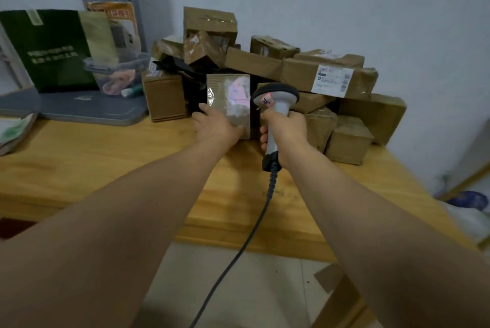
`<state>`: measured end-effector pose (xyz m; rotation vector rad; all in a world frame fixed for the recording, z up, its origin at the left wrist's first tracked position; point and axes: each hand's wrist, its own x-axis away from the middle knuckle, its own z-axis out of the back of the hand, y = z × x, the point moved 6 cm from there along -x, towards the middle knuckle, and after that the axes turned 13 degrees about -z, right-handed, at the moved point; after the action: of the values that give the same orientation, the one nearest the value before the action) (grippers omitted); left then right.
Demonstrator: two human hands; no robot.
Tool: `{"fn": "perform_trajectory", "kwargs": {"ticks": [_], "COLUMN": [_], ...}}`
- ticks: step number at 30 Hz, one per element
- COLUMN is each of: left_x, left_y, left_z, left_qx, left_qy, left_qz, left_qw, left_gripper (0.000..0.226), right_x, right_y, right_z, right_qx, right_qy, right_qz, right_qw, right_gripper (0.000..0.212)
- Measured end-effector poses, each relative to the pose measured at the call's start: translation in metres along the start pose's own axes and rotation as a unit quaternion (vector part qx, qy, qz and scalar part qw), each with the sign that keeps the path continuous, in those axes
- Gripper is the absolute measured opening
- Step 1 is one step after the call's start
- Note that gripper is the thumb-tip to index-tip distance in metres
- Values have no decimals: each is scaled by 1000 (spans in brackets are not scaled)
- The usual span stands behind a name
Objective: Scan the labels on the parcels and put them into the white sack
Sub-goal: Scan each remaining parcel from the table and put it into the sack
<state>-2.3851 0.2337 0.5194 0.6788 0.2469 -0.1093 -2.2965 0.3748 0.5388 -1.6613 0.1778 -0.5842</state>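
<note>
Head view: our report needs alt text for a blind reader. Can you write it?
A person's left hand holds a flat parcel upright on a wooden table while the right hand aims a corded scanner at it. Behind them, brown boxes are piled against the wall.

Dim, bluish cast; soft blur throughout; wide-angle bending at edges.

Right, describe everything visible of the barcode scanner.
The barcode scanner is a light grey plastic handheld with a dark-rimmed head bearing a small marked sticker. The right hand grips its handle, held roughly upright, head aimed at the parcel in the left hand, where pinkish light falls. A grey cable runs from its dark base down out of view.
</note>
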Motion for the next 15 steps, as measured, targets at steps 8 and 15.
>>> {"fn": "perform_trajectory", "kwargs": {"ticks": [8,15], "left_x": [-10,0], "left_y": [5,-8], "left_z": [-42,-33], "left_qx": [-20,36], "left_qy": [5,-1], "left_qz": [72,54], "left_qw": [997,998], "left_gripper": [142,139], "right_x": [-20,-13], "right_y": [10,11], "right_z": [6,11], "right_qx": [13,13], "right_qy": [-5,-11], "right_qz": [32,24], "right_qw": [999,1000], "right_gripper": [6,6]}}
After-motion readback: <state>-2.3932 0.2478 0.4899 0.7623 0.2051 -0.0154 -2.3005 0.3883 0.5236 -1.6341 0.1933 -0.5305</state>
